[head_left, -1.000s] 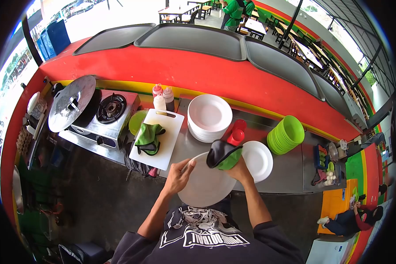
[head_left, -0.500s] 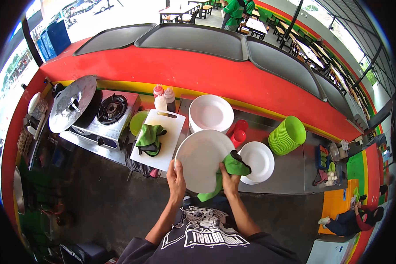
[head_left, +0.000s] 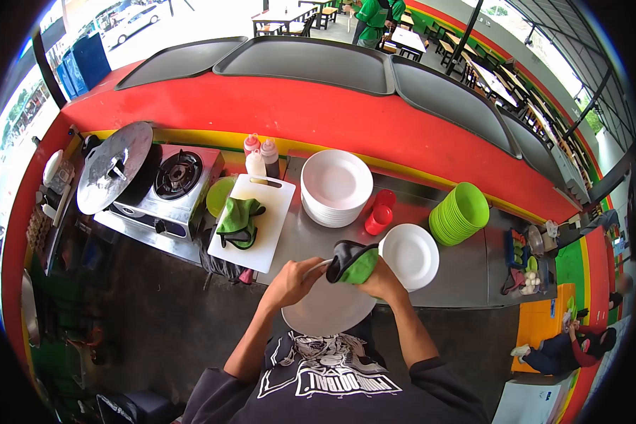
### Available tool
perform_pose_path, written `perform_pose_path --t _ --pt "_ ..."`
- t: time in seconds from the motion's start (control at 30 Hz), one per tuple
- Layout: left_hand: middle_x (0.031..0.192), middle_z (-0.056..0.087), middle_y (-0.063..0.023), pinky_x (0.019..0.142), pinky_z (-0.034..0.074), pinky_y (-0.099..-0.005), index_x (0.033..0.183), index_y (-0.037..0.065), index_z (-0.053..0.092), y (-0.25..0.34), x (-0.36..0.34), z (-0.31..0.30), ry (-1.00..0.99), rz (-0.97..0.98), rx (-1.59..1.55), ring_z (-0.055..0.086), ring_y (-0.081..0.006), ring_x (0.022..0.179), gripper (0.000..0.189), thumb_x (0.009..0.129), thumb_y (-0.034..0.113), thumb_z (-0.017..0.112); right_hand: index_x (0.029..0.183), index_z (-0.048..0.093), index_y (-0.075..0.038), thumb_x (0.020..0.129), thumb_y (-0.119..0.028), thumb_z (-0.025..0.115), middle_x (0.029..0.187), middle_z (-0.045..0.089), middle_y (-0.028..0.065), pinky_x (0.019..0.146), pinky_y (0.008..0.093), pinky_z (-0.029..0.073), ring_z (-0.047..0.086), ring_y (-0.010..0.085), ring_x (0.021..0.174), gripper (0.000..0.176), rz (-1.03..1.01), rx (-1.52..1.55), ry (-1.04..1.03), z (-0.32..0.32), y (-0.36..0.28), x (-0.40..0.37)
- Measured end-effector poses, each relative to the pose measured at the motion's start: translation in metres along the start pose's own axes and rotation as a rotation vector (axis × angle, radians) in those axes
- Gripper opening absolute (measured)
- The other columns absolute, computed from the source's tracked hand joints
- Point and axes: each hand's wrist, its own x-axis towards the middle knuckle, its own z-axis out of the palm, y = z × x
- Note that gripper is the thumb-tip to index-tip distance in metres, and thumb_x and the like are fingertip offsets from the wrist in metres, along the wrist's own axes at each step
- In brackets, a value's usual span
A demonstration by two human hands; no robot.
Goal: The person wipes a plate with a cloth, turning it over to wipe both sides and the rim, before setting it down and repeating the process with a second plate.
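Observation:
A white plate (head_left: 328, 312) is held tilted in front of my shirt, over the counter's near edge. My left hand (head_left: 295, 284) is closed on its left rim. Bunched in my right hand (head_left: 384, 281) is a green and black cloth (head_left: 355, 264), which covers the upper right part of the rim. The fingers of that hand are partly hidden by the cloth. Just right of it sits a smaller stack of white plates (head_left: 410, 256). A taller stack of white plates (head_left: 336, 185) stands farther back, beside red cups (head_left: 379, 218).
To the left, a cutting board (head_left: 261, 212) carries another green cloth (head_left: 240, 222), near squeeze bottles (head_left: 256, 164) and a gas stove (head_left: 177, 180) with a large metal lid (head_left: 116, 169). Green bowls (head_left: 461, 215) are stacked at right. Dark trays (head_left: 304, 65) line the red ledge. A person (head_left: 569, 346) sits at far right.
The plate has moved down toward my body and tipped from facing up to a steeper angle. My right hand has brought the cloth up over its rim; my left hand has shifted up along the edge.

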Motion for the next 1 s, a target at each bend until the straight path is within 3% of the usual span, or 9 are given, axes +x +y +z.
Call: perform_pose_path --t 0.1,0.2,0.33,0.43,0.57,0.73,0.83,0.87,1.0 --pt "0.071 0.059 -0.0255 0.058 0.045 -0.0432 0.103 0.000 0.065 0.003 0.000 -0.003 0.021 -0.006 -0.011 0.050 -0.0438 0.061 0.019 0.096 0.016 0.058 0.105 0.063 -0.002 0.069 -0.007 0.074 0.100 0.068 0.0188 0.082 0.0395 0.051 0.066 0.0352 0.095 0.037 0.037 0.002 -0.009 -0.015 -0.022 0.003" --pt "0.060 0.052 -0.0188 0.052 0.040 -0.0371 0.101 -0.001 0.064 0.003 -0.002 -0.008 0.131 -0.051 0.014 0.045 -0.0299 0.050 0.022 0.098 0.020 0.058 0.101 0.065 0.000 0.072 -0.013 0.079 0.095 0.070 0.0145 0.082 0.0395 0.051 0.068 0.0308 0.089 0.035 -0.095 0.324 0.335 -0.010 -0.016 0.005" --pt "0.064 0.040 0.0027 0.054 0.030 -0.0242 0.099 -0.002 0.064 -0.017 -0.008 0.006 0.534 -0.153 -0.230 0.036 -0.0045 0.064 0.034 0.102 0.031 0.054 0.107 0.064 0.002 0.080 -0.019 0.080 0.102 0.069 0.0130 0.082 0.0367 0.051 0.066 0.0232 0.093 0.038 0.023 0.411 0.566 0.021 0.014 0.008" --pt "0.071 0.043 0.0058 0.058 0.031 -0.0226 0.100 -0.003 0.062 -0.025 -0.008 0.031 0.830 -0.184 -0.390 0.036 -0.0054 0.067 0.037 0.103 0.032 0.052 0.110 0.062 0.004 0.083 -0.019 0.078 0.105 0.067 0.0132 0.086 0.0368 0.048 0.063 0.0226 0.094 0.039 0.142 0.651 0.838 0.059 0.005 0.008" --pt "0.074 0.045 0.0054 0.060 0.032 -0.0214 0.099 -0.002 0.060 -0.031 -0.008 0.062 1.017 -0.182 -0.494 0.036 -0.0050 0.068 0.038 0.104 0.034 0.049 0.135 0.048 -0.001 0.086 -0.010 0.075 0.128 0.055 0.0108 0.102 0.0360 0.039 0.051 0.0219 0.117 0.056 0.221 0.817 0.963 0.099 0.002 0.003" --pt "0.073 0.050 0.0040 0.060 0.036 -0.0233 0.103 -0.001 0.058 -0.038 -0.016 0.024 0.507 -0.352 -0.617 0.044 -0.0046 0.069 0.031 0.101 0.030 0.056 0.129 0.052 -0.001 0.086 -0.008 0.074 0.122 0.058 0.0093 0.099 0.0364 0.043 0.055 0.0215 0.113 0.049 0.175 0.819 0.743 0.081 0.029 -0.012" --pt "0.075 0.057 0.0022 0.064 0.043 -0.0252 0.110 0.000 0.060 -0.026 -0.006 0.008 0.466 -0.137 -0.292 0.051 -0.0079 0.072 0.032 0.101 0.030 0.057 0.119 0.057 -0.001 0.084 -0.014 0.076 0.109 0.064 0.0101 0.092 0.0373 0.047 0.060 0.0229 0.101 0.042 0.038 0.595 0.556 0.057 0.031 -0.019" --pt "0.084 0.064 -0.0034 0.073 0.048 -0.0285 0.117 -0.001 0.061 -0.025 -0.011 -0.006 0.247 -0.384 -0.339 0.057 -0.0120 0.080 0.035 0.100 0.030 0.057 0.116 0.059 -0.001 0.084 -0.017 0.077 0.104 0.066 0.0109 0.089 0.0378 0.048 0.062 0.0239 0.097 0.040 -0.004 0.523 0.493 0.046 0.026 -0.021" --pt "0.088 0.068 -0.0104 0.075 0.050 -0.0331 0.118 -0.001 0.062 -0.005 -0.012 -0.019 0.127 -0.277 -0.175 0.060 -0.0160 0.081 0.036 0.100 0.029 0.057 0.113 0.059 -0.001 0.081 -0.025 0.080 0.101 0.067 0.0116 0.086 0.0385 0.049 0.064 0.0265 0.095 0.045 0.033 0.437 0.291 0.009 0.022 -0.021"
